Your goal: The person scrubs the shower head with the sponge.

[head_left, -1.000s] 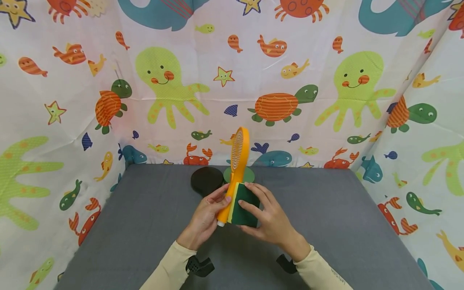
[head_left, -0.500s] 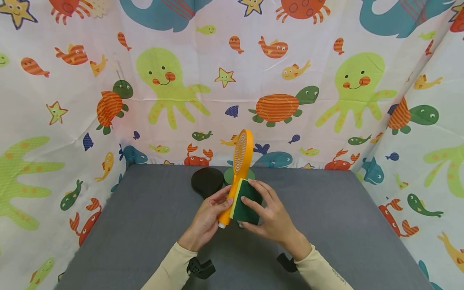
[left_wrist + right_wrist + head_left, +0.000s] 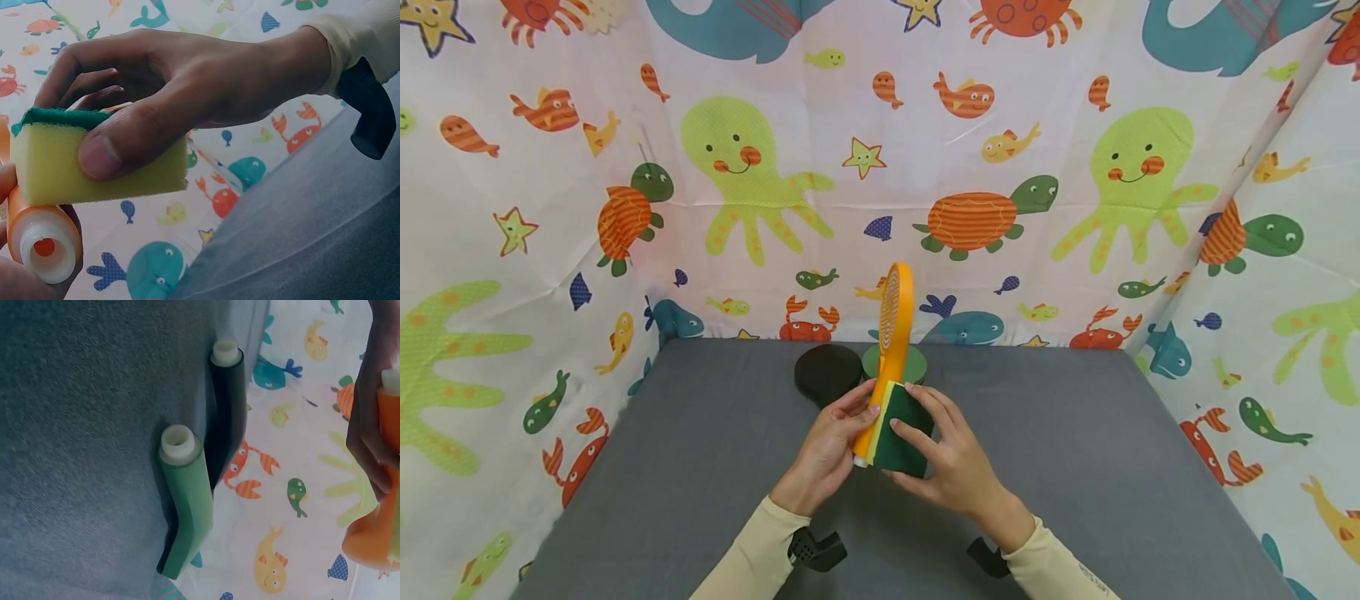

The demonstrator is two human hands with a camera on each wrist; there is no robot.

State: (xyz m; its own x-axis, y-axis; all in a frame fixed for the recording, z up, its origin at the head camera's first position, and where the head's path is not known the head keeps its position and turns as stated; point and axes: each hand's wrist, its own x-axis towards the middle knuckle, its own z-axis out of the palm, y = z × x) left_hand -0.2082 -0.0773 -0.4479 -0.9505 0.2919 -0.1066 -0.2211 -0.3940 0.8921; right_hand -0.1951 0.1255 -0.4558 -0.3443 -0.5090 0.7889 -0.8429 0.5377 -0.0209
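An orange handheld shower head (image 3: 904, 321) stands roughly upright in the head view, its round spray face turned to the left. My left hand (image 3: 822, 450) grips its handle, near the white threaded end (image 3: 50, 253) seen in the left wrist view. In my right hand (image 3: 964, 458) is a kitchen sponge, yellow foam with a dark green scouring layer (image 3: 898, 452). Its yellow foam (image 3: 50, 165) touches the handle from the right. The right thumb presses one edge of the sponge, with fingers spread over the green side. The handle's grip is partly hidden behind sponge and fingers.
Behind the hands, a black shower head (image 3: 827, 373) and a green shower head (image 3: 916, 365) lie on the grey tabletop (image 3: 715, 467). Their handles (image 3: 187, 506) show in the right wrist view. A curtain (image 3: 880, 108) printed with sea animals surrounds the table's back and sides.
The sponge rose slightly along the handle half a second ago and is now lower. The shower head tilted right, then swung back left. Both hands keep their holds.
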